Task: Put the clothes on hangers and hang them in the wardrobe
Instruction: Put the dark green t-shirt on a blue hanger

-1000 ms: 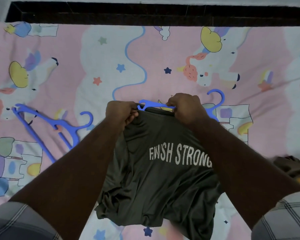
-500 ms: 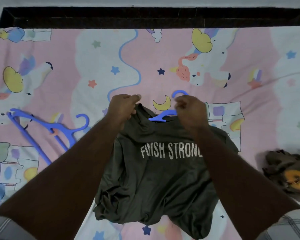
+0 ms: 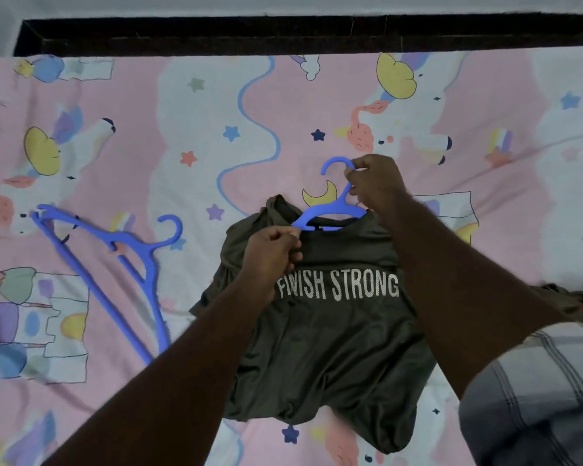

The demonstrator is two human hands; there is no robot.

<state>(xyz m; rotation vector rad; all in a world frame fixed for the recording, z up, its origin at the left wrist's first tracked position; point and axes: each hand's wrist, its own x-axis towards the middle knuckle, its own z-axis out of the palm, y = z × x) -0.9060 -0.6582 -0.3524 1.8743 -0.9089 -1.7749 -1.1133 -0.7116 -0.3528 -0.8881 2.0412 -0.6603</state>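
Two blue hangers (image 3: 330,213) (image 3: 128,260), one olive T-shirt (image 3: 334,348), two hands (image 3: 271,253) (image 3: 376,183)

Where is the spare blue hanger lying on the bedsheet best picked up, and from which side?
Grip the spare hanger at its neck just below the hook, coming from above. It lies flat on the bedsheet, and the neck is a narrow bar, free of other things.

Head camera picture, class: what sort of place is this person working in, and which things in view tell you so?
Probably a bedroom: a unicorn-print bedsheet covers a bed with a dark frame edge, and a dark T-shirt is being fitted onto a blue hanger.
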